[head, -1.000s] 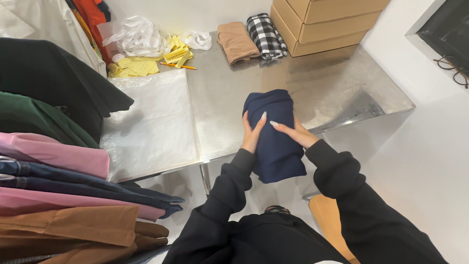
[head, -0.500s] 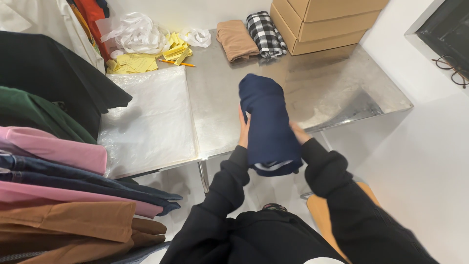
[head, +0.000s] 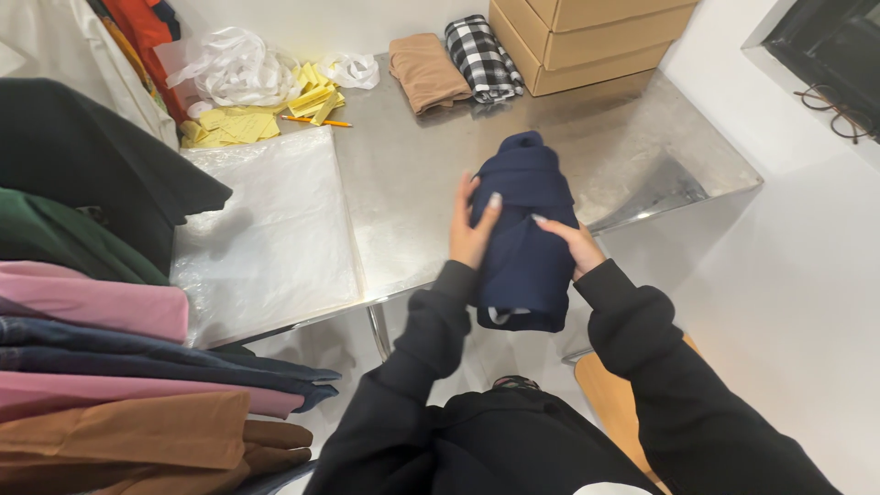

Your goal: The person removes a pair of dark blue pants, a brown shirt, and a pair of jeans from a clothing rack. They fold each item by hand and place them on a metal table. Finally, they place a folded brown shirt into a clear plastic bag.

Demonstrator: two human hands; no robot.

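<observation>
Both hands, left hand point(head: 470, 234) and right hand point(head: 566, 243), grip a folded navy garment point(head: 524, 234), held over the table's near edge. Folding appears largely complete; placement outstanding. Steel table point(head: 412, 183) carries a clear plastic bag point(head: 266, 229) on its left part, folded garments and cardboard boxes point(head: 587, 37) along the far edge.
</observation>
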